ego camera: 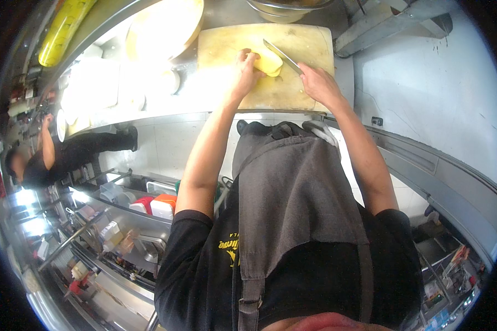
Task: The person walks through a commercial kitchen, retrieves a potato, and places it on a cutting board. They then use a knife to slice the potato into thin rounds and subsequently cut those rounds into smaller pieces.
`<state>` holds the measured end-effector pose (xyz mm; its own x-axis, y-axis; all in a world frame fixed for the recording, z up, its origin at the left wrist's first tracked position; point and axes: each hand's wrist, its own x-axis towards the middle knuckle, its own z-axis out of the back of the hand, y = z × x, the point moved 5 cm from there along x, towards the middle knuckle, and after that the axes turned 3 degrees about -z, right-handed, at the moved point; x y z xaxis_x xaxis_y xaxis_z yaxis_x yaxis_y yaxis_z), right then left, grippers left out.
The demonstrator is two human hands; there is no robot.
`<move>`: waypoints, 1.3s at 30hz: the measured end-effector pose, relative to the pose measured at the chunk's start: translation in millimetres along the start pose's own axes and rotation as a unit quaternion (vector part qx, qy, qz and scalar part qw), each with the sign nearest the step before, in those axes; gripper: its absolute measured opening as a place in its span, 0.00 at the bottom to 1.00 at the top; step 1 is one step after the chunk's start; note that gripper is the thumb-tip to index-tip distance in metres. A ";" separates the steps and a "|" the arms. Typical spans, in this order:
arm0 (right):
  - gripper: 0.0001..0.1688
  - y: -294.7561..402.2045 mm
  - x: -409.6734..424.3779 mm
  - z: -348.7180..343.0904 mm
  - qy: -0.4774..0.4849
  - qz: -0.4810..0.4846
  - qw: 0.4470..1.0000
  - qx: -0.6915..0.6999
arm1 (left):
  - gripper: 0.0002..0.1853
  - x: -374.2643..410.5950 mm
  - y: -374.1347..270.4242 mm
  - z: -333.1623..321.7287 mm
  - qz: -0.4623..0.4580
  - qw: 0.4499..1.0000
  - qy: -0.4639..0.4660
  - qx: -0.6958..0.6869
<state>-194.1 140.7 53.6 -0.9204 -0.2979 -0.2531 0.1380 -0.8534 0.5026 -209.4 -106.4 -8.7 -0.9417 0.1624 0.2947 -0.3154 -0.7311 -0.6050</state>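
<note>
On a worn, pale cutting board (215, 41) lies a small stack of flat yellow food slices (270, 62), possibly potato; the glare leaves its kind unsettled. My left hand (247, 71) grips the stack's left side with curled fingers and thumb. In my right hand (318, 82) is a kitchen knife (282, 55), its handle mostly hidden by the fingers. The blade points up and to the left, just right of the slices. Whether its edge touches them or the board cannot be made out. A few small scraps dot the board.
A large round pan or bowl (190, 31) stands left of the board, washed out by glare. Metal bowls (290, 8) sit beyond it. The wall (422, 78) is on the right. Another person (62, 155) stands at the counter's far left; shelves with containers (163, 205) are behind me.
</note>
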 end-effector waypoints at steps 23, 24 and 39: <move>0.17 -9.5 -22.3 -6.3 0.005 -0.027 0.999 0.031 | 0.29 -27.3 41.4 56.0 0.029 0.983 -0.012 0.179; 0.16 -11.9 -22.3 -2.9 0.004 -0.039 0.999 0.030 | 0.28 -17.3 10.0 57.1 0.007 0.978 -0.030 0.204; 0.10 0.1 -14.4 -10.7 -0.004 0.041 0.999 0.002 | 0.15 6.5 -48.2 4.5 -0.010 0.993 -0.057 0.104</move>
<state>-176.9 140.3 48.4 -0.9085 -0.3642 -0.2049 0.2121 -0.8244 0.5247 -199.8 -73.1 25.7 -0.9120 0.1111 0.3948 -0.2924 -0.8512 -0.4359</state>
